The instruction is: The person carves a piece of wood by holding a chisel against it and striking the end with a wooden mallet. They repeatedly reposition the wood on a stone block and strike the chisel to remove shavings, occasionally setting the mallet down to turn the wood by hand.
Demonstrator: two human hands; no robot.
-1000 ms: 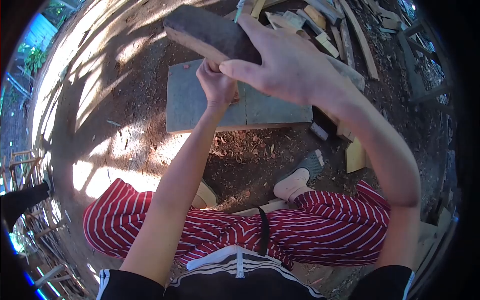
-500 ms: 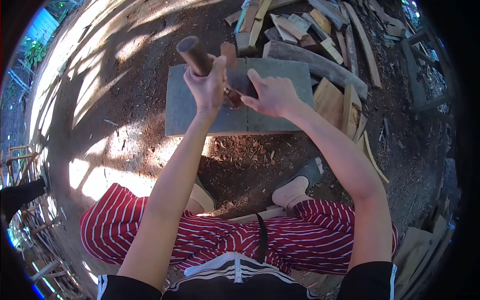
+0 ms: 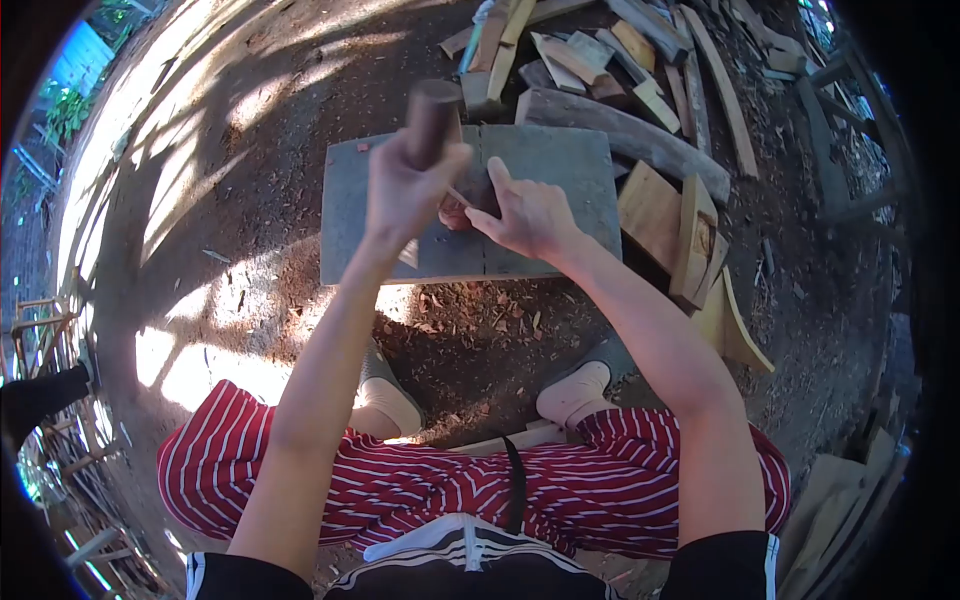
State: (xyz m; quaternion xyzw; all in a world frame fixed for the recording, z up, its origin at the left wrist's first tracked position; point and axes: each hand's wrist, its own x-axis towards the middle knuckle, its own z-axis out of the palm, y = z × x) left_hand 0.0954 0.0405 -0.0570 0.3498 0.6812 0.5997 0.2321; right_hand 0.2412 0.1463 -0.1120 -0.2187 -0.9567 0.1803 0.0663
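My left hand [image 3: 405,195] is wrapped round a thick, dark wooden cylinder [image 3: 432,125], which looks like a handle. It is blurred and rises from the fist with its flat round end up. Over the middle of a low grey board [image 3: 560,150], my right hand [image 3: 530,215] has its thumb stretched up and its index finger pointing left. Its other fingers are curled, and what they hold is hidden. A small reddish piece of wood [image 3: 455,213] shows between the two hands, close to the right index fingertip. A thin edge beside it is too blurred to name.
Wood offcuts [image 3: 570,60] pile up beyond the board, and a long curved timber [image 3: 630,135] lies along its back right. More wood blocks [image 3: 665,220] stand on the right. Reddish chips [image 3: 500,310] cover the soil between my feet.
My left hand has turned, and the cylinder's top has swung to the right. My right hand has shifted slightly left and down. The dark, flat shape between the hands no longer shows clearly.
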